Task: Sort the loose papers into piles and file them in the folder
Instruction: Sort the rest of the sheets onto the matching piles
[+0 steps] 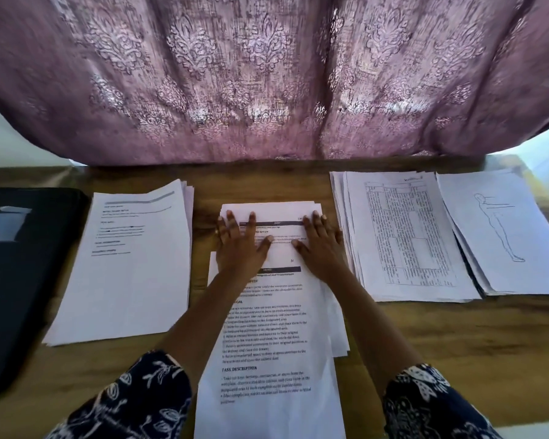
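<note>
Centrally, the middle pile of printed papers (267,327) lies on the wooden tabletop (441,337), its sheets unevenly stacked and running toward the near edge. The left hand (238,245) and right hand (320,245) both press flat on its far sheets, fingers straight and spread, gripping nothing. Just left lies a second text pile (127,274). To the right lie a grid-printed pile (403,236) and, beside it, a figure-drawing pile (501,229). A black folder (23,280) occupies the far left. A mauve patterned curtain (267,74) hangs behind.
</note>
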A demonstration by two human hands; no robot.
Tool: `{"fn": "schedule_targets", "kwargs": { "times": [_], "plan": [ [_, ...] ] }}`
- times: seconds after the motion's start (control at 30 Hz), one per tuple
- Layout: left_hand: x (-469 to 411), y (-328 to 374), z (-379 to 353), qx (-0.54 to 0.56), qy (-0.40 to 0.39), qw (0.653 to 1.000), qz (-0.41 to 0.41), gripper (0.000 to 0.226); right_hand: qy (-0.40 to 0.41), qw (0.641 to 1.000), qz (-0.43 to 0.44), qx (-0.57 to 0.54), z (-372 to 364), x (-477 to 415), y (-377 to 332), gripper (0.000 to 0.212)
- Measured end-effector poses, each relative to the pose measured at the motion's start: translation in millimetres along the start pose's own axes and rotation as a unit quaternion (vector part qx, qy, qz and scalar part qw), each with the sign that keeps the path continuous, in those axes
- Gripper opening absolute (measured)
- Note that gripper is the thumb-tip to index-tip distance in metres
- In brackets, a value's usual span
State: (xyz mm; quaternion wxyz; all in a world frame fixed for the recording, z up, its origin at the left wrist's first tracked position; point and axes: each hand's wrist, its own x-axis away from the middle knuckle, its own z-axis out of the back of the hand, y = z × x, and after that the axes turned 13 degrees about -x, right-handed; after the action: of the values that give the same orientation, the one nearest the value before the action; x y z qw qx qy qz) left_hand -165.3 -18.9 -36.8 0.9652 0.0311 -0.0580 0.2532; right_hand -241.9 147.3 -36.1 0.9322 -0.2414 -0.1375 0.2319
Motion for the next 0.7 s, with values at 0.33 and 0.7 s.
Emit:
{"fn": "schedule_targets", "kwargs": {
  "times": [0.33, 0.7],
  "plan": [
    [-50.7, -0.1, 10.7, -0.028, 0.069, 0.997, -0.037, 0.07, -0.004, 0.999, 0.017, 0.029, 13.6, -58.7, -8.3, 0.066],
    [3.9, 2.0, -6.8, -0.055, 0.059, 0.996, -0.049, 0.073, 0.009, 0.999, 0.01, 0.035, 15.3, -59.3, -12.4, 0.063]
  ]
}}
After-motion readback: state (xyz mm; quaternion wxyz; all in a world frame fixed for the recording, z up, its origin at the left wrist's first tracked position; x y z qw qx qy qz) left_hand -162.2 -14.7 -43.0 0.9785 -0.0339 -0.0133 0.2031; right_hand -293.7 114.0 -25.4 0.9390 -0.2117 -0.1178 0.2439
